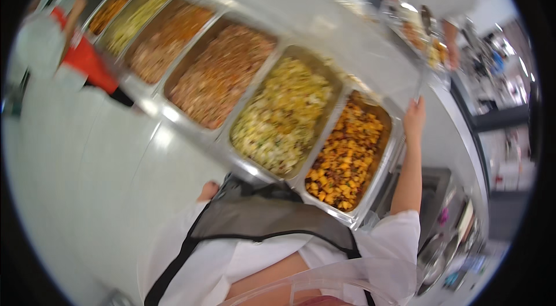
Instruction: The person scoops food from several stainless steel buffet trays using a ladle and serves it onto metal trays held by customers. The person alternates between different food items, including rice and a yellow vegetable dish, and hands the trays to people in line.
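Observation:
My right hand (pixel 415 112) is stretched out past the far right end of a row of deep steel food pans. It grips the thin metal handle of a long serving utensil (pixel 420 84), which reaches over a compartment tray (pixel 406 36) held by a person across the counter. Food fills parts of that tray. Below my arm is a pan of orange diced vegetables with dark bits (pixel 347 154). Beside it stands a pan of pale green and white chopped vegetables (pixel 284 114). My left hand (pixel 209 191) hangs by my apron (pixel 269 217), mostly hidden, its fingers unclear.
Further left are pans of brownish-pink minced food (pixel 223 73), a similar saucy dish (pixel 171 41) and more vegetables (pixel 137 23). A co-worker in a red apron (pixel 89 60) stands at the far end. Steel bowls (pixel 438 258) and a dark tray (pixel 434 188) lie to my right.

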{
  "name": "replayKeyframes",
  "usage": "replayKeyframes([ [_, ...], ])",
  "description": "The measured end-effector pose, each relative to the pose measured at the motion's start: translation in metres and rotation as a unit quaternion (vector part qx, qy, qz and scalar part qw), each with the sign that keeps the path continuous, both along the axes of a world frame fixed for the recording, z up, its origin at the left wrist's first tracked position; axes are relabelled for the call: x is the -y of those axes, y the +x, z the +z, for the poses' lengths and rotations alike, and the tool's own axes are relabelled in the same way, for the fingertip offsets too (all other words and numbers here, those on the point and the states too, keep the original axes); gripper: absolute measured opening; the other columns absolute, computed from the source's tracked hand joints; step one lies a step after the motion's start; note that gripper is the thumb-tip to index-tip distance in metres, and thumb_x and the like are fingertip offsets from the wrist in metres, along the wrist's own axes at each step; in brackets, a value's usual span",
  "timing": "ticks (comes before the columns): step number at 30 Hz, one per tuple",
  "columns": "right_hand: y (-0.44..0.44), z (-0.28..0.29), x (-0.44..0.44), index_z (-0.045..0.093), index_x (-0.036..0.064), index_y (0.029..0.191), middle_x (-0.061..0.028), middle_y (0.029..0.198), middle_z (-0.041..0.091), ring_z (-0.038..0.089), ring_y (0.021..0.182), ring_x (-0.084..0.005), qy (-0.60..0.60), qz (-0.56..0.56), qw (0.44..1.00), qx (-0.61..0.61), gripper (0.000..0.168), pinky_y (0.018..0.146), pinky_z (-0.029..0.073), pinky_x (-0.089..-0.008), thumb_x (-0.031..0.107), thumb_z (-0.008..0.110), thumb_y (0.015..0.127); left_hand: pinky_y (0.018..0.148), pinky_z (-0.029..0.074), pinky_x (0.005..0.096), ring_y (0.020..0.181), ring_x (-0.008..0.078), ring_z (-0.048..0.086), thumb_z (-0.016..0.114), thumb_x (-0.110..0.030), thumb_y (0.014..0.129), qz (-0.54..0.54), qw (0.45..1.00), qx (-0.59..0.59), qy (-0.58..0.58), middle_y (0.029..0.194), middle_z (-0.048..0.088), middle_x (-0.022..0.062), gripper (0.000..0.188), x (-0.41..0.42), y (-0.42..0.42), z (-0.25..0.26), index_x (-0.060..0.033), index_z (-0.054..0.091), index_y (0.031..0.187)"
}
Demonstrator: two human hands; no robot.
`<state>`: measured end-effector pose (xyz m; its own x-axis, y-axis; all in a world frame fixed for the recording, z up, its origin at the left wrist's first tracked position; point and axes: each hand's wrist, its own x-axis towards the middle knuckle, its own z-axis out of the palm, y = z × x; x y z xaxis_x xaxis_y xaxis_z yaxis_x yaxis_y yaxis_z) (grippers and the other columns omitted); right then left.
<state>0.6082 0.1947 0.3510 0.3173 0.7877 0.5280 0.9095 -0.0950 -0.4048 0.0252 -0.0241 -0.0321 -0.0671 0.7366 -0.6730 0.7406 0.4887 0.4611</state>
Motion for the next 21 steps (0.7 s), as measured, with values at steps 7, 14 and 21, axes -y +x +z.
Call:
replayKeyframes([
  [7,-0.216,-0.070,-0.023,0.038,0.007,0.112,0.0022,0.055,0.036,0.031,0.037,-0.0066,-0.376,0.120,0.734,-0.553,0.029,0.032,0.026,-0.0210,0.020,0.042,0.086,0.071,0.044,0.0388,0.079,0.0326,0.056,0.049,-0.024,0.068,0.104,0.994,0.021,-0.019,0.081,0.059,0.0173,0.025,0.015,-0.011,0.025,-0.0043,0.062,0.076],
  [14,-0.389,-0.197,-0.139,0.040,-0.001,0.109,-0.0041,0.054,0.037,0.032,0.038,-0.0130,-0.465,0.092,0.775,-0.418,0.028,0.036,0.027,-0.0278,0.017,0.035,0.088,0.071,0.044,0.0377,0.080,0.0312,0.056,0.051,-0.025,0.070,0.199,0.979,0.036,-0.032,0.081,0.059,0.0173,0.025,0.052,-0.036,0.023,-0.0044,0.061,0.079],
  [21,-0.458,-0.254,-0.162,0.037,0.000,0.109,-0.0017,0.053,0.033,0.026,0.038,-0.0107,-0.437,0.057,0.552,-0.708,0.028,0.034,0.026,-0.0238,0.021,0.030,0.090,0.072,0.044,0.0368,0.080,0.0313,0.056,0.051,-0.026,0.070,0.276,0.957,0.007,-0.095,0.081,0.060,0.0175,0.027,0.097,-0.061,0.023,-0.0028,0.061,0.079],
])
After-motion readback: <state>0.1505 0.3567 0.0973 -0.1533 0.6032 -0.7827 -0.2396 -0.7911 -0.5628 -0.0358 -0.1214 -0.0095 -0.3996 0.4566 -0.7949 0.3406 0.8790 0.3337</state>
